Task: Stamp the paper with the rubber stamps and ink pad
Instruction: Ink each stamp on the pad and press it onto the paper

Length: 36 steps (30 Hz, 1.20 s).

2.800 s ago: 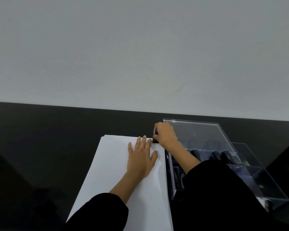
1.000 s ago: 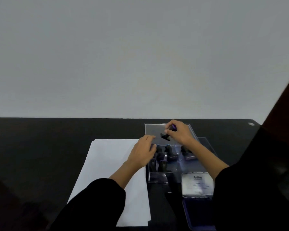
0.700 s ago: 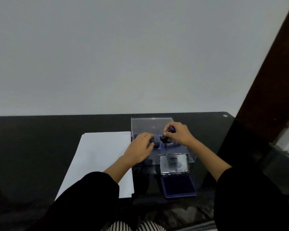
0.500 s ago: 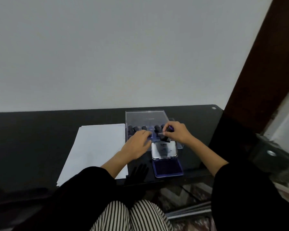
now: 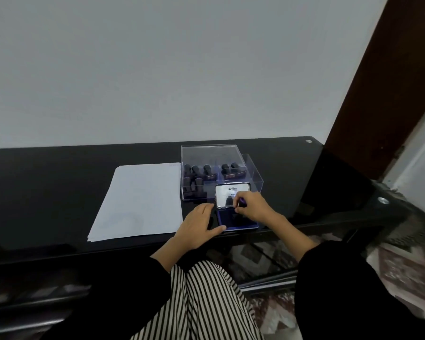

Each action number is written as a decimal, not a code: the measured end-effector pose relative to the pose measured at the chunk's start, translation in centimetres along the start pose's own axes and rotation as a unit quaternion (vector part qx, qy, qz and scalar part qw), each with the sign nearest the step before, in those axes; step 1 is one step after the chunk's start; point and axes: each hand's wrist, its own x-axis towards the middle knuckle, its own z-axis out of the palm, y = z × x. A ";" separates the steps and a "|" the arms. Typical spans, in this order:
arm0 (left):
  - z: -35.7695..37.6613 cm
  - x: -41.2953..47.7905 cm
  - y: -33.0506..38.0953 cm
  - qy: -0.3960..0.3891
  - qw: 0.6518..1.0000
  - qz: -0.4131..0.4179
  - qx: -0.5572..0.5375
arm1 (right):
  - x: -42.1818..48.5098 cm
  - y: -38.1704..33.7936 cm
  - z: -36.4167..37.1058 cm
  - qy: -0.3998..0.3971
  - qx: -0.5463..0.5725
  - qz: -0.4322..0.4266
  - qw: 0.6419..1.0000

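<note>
Purple-handled stamp (image 5: 242, 200), half a second ago pinched up by the clear box (image 5: 253, 175), is now low over the blue ink pad (image 5: 225, 217), gripped in the curled fingertips of the right hand (image 5: 254, 208); whether it touches the ink I cannot tell. The left hand (image 5: 199, 225) has left the box and lies flat on the black table (image 5: 59, 187), fingers straight, thumb at the pad's front corner. More stamps (image 5: 207, 173) stand in the box behind the pad's raised lid (image 5: 231, 191). White paper (image 5: 142, 200) lies just left.

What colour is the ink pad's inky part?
Dark blue, almost purple, on the open ink pad; the head view shows it.
</note>
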 end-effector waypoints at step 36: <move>3.1 0.3 -0.4 -0.019 0.993 -0.027 0.109 | -0.1 -0.3 3.5 0.059 -0.068 -0.016 0.996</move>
